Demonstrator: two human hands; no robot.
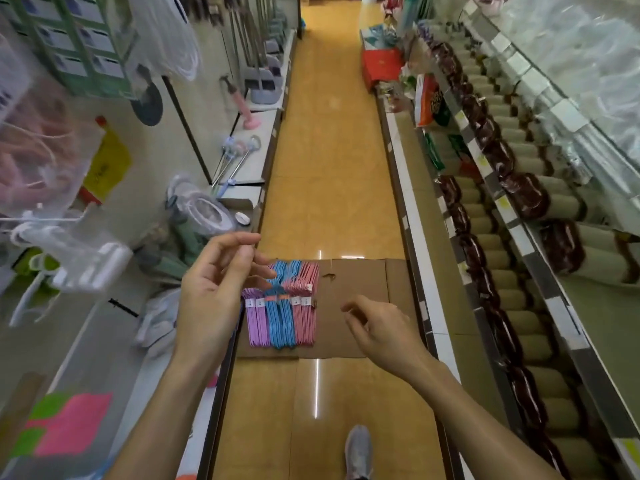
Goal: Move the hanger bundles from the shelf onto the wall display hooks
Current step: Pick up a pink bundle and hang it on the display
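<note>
Hanger bundles (282,304): three bundles, purple, blue and pink, lie side by side and touching on a flattened cardboard sheet (360,289) on the aisle floor (329,150).
Cardboard sheet: spans the aisle between the left shelf edge (242,341) and the right shelf base (412,271); its right half is bare.
Left hand (214,289): raised above the purple bundle's left side, fingers loosely spread, gripping nothing; whether the fingertips touch the hangers cannot be told.
Right hand (377,327): hovers over the bare cardboard to the right of the pink bundle, fingers loosely curled, holding nothing.
Hands: apart, with the bundles between them.
Aisle floor: open tile runs ahead beyond the cardboard, bounded by shelving on both sides.
Shoe (358,452): grey, on the floor near the lower frame edge.
</note>
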